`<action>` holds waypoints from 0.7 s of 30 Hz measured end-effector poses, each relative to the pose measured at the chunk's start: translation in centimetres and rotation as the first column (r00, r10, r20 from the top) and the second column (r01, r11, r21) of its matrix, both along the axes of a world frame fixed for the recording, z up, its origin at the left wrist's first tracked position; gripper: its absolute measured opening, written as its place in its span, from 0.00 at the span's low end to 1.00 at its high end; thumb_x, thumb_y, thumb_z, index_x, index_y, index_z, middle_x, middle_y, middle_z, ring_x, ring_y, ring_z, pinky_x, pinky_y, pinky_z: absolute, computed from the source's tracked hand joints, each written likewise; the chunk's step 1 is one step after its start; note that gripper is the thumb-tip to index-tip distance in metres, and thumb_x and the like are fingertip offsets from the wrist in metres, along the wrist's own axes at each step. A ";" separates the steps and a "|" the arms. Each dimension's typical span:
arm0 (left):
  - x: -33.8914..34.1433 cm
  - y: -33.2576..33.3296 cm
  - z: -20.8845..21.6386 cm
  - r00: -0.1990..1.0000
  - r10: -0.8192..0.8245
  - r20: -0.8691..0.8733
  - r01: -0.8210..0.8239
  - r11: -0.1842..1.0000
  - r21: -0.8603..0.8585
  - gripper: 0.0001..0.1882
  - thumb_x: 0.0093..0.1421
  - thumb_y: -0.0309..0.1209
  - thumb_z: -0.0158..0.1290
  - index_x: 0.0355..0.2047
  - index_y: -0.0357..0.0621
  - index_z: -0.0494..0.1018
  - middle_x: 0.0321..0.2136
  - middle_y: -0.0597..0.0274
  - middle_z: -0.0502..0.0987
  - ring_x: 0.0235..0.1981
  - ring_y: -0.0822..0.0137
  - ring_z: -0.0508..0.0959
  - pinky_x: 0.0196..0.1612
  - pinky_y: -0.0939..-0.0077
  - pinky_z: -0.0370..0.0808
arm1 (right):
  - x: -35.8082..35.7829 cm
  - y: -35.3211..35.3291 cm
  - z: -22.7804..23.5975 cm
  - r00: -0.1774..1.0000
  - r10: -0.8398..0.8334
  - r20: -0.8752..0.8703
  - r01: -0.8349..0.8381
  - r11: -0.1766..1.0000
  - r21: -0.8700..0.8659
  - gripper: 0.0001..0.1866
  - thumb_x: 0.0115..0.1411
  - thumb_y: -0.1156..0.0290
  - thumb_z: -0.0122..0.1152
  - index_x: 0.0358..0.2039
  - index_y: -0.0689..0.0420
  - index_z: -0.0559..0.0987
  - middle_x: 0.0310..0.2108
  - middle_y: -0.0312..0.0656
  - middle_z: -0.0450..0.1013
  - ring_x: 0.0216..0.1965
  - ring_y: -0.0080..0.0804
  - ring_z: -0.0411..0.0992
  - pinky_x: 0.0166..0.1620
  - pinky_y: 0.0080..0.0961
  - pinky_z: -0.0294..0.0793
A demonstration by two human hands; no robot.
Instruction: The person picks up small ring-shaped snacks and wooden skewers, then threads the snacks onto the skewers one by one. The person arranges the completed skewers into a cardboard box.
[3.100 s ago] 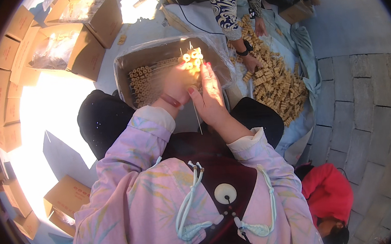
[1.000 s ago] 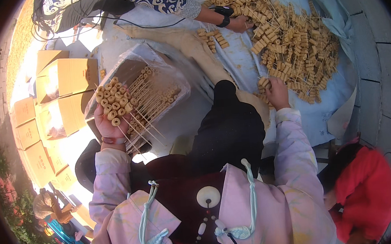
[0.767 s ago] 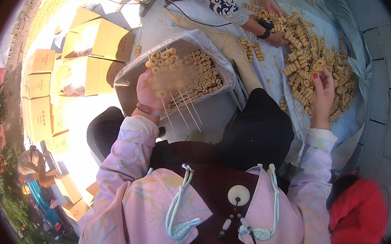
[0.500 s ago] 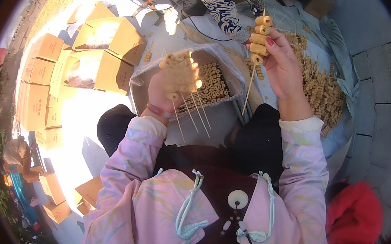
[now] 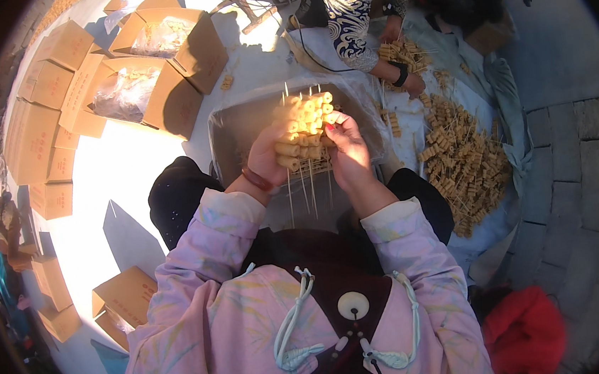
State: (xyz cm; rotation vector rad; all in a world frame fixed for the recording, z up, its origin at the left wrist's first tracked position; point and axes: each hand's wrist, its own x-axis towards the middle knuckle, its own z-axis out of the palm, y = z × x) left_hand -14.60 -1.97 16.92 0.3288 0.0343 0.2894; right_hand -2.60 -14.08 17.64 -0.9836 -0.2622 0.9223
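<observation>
Clasping skewers [image 5: 304, 127], left hand [image 5: 266, 157] opposite right hand [image 5: 348, 151]

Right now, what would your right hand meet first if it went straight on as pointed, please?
The right hand would probably meet the skewered rolls, which it seems to touch; depth is unclear.

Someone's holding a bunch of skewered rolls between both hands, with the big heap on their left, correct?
Not quite: the head view shows the heap of skewered rolls on their right. The left hand and right hand do hold the bunch.
</observation>
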 end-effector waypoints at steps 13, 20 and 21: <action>1.7 -0.1 0.2 0.996 0.044 -0.074 -0.055 0.987 -0.148 0.31 0.63 0.48 0.45 0.61 0.41 0.63 0.57 0.51 0.71 0.57 0.53 0.72 0.61 0.56 0.67 | 0.7 1.4 -1.1 0.891 0.019 0.454 0.091 0.972 -0.218 0.22 0.69 0.69 0.48 0.60 0.64 0.65 0.56 0.46 0.67 0.57 0.30 0.64 0.62 0.26 0.60; 2.1 0.4 0.1 0.992 0.088 -0.090 -0.093 0.994 -0.056 0.32 0.64 0.48 0.42 0.62 0.40 0.61 0.60 0.49 0.67 0.61 0.53 0.68 0.65 0.56 0.62 | -0.2 1.1 -0.3 0.579 0.158 0.800 0.190 0.928 -0.321 0.29 0.68 0.64 0.49 0.64 0.69 0.59 0.57 0.61 0.64 0.58 0.51 0.64 0.62 0.35 0.59; 2.1 0.4 -0.1 0.991 0.098 -0.096 -0.102 0.994 -0.037 0.32 0.65 0.48 0.42 0.62 0.40 0.61 0.60 0.50 0.67 0.61 0.53 0.68 0.65 0.56 0.62 | 0.0 1.1 -0.1 0.526 0.122 0.842 0.220 0.936 -0.273 0.31 0.68 0.63 0.50 0.64 0.68 0.58 0.58 0.62 0.63 0.59 0.54 0.62 0.62 0.37 0.58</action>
